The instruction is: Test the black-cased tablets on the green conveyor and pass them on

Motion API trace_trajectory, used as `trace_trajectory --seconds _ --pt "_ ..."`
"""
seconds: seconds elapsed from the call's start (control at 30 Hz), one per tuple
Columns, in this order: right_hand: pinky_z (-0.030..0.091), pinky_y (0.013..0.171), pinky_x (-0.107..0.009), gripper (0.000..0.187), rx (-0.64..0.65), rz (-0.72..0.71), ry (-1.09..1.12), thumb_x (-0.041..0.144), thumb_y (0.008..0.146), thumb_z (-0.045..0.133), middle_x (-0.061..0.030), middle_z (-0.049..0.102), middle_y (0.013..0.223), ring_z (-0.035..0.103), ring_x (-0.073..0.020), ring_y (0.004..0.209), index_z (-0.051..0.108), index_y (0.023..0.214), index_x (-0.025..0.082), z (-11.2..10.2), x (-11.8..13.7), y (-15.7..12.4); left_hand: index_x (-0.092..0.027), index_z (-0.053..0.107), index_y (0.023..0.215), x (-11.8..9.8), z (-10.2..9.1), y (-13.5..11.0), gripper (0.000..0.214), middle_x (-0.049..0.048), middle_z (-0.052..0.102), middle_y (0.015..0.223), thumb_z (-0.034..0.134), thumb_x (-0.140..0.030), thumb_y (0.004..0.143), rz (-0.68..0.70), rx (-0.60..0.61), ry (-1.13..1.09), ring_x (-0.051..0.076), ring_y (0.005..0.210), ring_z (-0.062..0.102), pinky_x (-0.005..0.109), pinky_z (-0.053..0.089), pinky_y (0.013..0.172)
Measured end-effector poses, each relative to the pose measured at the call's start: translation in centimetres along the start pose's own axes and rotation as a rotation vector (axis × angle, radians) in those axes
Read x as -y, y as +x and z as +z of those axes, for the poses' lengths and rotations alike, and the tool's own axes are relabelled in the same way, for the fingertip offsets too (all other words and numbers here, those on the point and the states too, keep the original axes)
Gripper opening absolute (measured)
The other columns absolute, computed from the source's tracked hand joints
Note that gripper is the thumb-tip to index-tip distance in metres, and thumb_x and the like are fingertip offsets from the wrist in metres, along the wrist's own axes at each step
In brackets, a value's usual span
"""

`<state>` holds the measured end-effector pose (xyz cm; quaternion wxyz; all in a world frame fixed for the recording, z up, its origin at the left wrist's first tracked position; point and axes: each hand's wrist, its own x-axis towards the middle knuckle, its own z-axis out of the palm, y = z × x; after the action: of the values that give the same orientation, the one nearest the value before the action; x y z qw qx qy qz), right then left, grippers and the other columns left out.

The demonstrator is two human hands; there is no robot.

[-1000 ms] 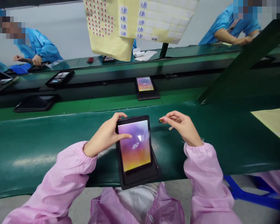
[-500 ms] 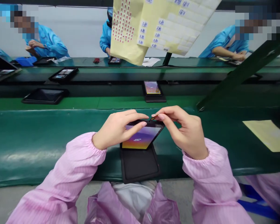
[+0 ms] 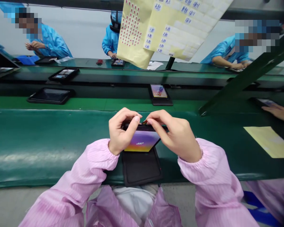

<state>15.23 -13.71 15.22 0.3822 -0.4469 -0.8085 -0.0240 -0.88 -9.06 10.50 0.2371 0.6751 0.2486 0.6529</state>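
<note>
From the head view: a tablet (image 3: 142, 141) tilted up off its black folio case (image 3: 142, 167), screen lit, raised higher than half a second before and no longer lying flat in the case as one second before. Case flap spread flat across the near edge of the green conveyor belt (image 3: 38, 151). Left hand (image 3: 121, 129) curled nearly closed, fingers bent over the tablet's top edge and seemingly gripping it. Right hand (image 3: 172, 135), once well apart, drawn in just beside the left, thumb and forefinger pinched on a tiny part (image 3: 144, 121), too small to identify, at that same top edge. Newly at the frame's right edge, a co-worker's hand (image 3: 275, 112) over another tablet (image 3: 262, 101), above a yellow sheet (image 3: 268, 142). Farther across the belt, a further tablet (image 3: 159, 91) in its case.
</note>
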Motion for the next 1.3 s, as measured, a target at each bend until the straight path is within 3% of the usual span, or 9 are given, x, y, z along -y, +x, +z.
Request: trace_trajectory --seconds 0.17,0.47,1.0,1.13,1.2,1.3 --pt "0.044 0.056 -0.020 0.020 0.079 -0.040 -0.101 0.028 0.098 0.042 -0.0004 0.072 0.079 0.066 -0.0108 0.061 0.059 0.092 0.020 0.4 0.3 0.4 -0.017 0.066 0.082 0.0 0.1 -0.3 0.008 0.0003 0.060 0.072 0.059 -0.020 0.086 0.021 -0.043 0.005 0.009 0.062 0.055 0.023 0.044 0.056" --pt "0.044 0.059 -0.022 0.021 0.193 -0.066 -0.065 0.028 0.098 0.040 -0.0015 0.069 0.081 0.063 -0.0116 0.064 0.057 0.090 0.019 -0.5 0.5 1.0 -0.017 0.065 0.079 -0.1 0.2 -0.4 0.009 -0.0001 0.059 0.070 0.059 -0.021 0.085 0.050 -0.087 0.020 0.009 0.060 0.053 0.022 0.042 0.054" --pt "0.041 0.057 -0.022 0.020 0.275 -0.121 -0.106 0.021 0.096 0.040 -0.0006 0.067 0.078 0.060 -0.0126 0.065 0.058 0.088 0.020 0.3 0.6 0.9 -0.019 0.063 0.077 0.1 0.5 -0.5 0.015 0.0005 0.058 0.069 0.058 -0.030 0.086 0.040 -0.114 0.085 0.011 0.059 0.053 0.026 0.045 0.053" --pt "0.045 0.062 -0.023 0.022 0.257 -0.010 -0.013 0.030 0.097 0.042 -0.0005 0.069 0.083 0.064 -0.0138 0.071 0.062 0.091 0.022 -0.1 0.0 1.4 -0.019 0.064 0.078 0.3 0.3 -0.3 0.016 0.0006 0.058 0.071 0.058 -0.032 0.086 -0.007 -0.094 0.030 0.011 0.060 0.055 0.025 0.046 0.056" --pt "0.050 0.070 -0.026 0.024 0.192 0.090 0.115 0.040 0.095 0.047 -0.0019 0.070 0.097 0.067 -0.0162 0.083 0.061 0.106 0.025 -0.1 -1.1 0.7 -0.019 0.065 0.085 1.0 -0.1 -0.4 0.020 0.0020 0.061 0.077 0.056 -0.037 0.088 -0.092 -0.049 -0.043 0.012 0.065 0.059 0.026 0.049 0.060" --pt "0.051 0.089 -0.033 0.051 0.054 0.295 0.354 0.055 0.094 0.040 -0.0059 0.061 0.127 0.062 -0.0194 0.110 0.040 0.138 0.029 1.7 -3.4 -2.4 -0.020 0.064 0.101 3.0 -0.7 -1.2 0.038 0.0055 0.066 0.093 0.045 -0.051 0.090 -0.281 0.056 -0.211 0.017 0.082 0.065 0.031 0.053 0.072"
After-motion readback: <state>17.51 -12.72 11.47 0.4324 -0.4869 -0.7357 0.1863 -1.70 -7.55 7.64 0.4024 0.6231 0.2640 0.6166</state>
